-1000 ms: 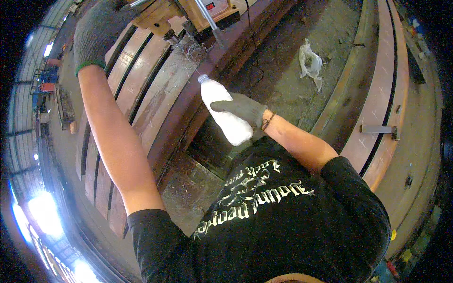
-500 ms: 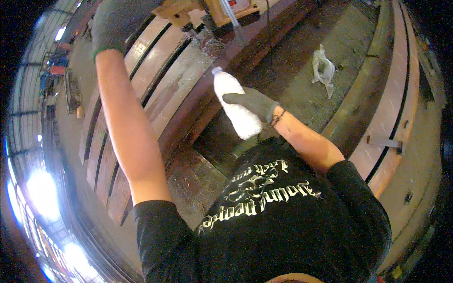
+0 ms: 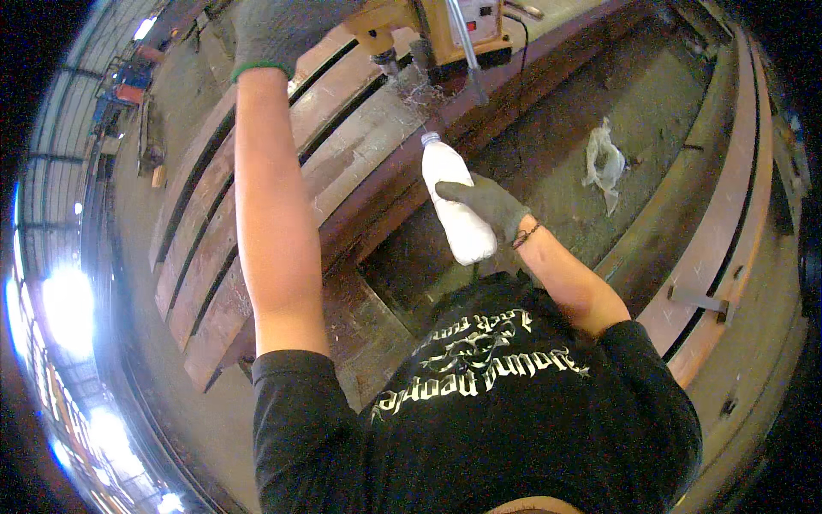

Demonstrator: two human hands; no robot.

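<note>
My right hand, in a dark grey glove, is wrapped round a white plastic bottle. The bottle is tilted, its capped or nozzled neck toward the drill. At the top edge, my left hand, in a grey glove with a green cuff, is beside the yellow drilling machine; its fingers are cut off by the picture edge or hidden. Below the machine's head the drill bit points down at the slotted steel surface. A tangle of metal shavings lies around it.
Long brown steel beams with dark slots run diagonally under the machine. A crumpled clear plastic bag lies on the dirty floor to the right. Another long beam carries a metal bracket. A black cable hangs behind the machine.
The view has shifted, so the machine, beams and bag sit farther right in the picture. My right hand keeps its grip on the bottle; my left hand stays by the machine.
</note>
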